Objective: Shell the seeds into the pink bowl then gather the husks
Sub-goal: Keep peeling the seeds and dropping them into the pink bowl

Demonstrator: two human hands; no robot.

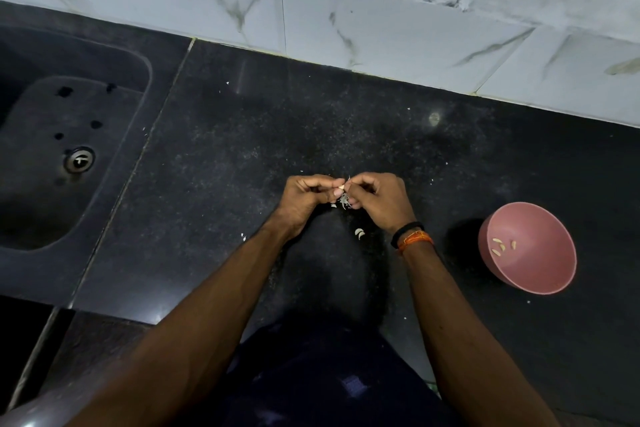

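Over a dark worktop, the left hand and right hand pinch what looks like one seed; pry gently, then carry the kernel to the pink bowl at right.

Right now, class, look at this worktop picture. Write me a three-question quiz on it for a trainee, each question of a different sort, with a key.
1. True or false: the pink bowl is empty.
2. Multiple choice: where is the sink? A, on the person's left; B, on the person's right; C, behind the bowl.
3. Fill in: the left hand and right hand together pinch a ___ over the countertop.

Key
1. False: a few shelled seeds lie in it.
2. A.
3. Seed, above a little heap of husks.
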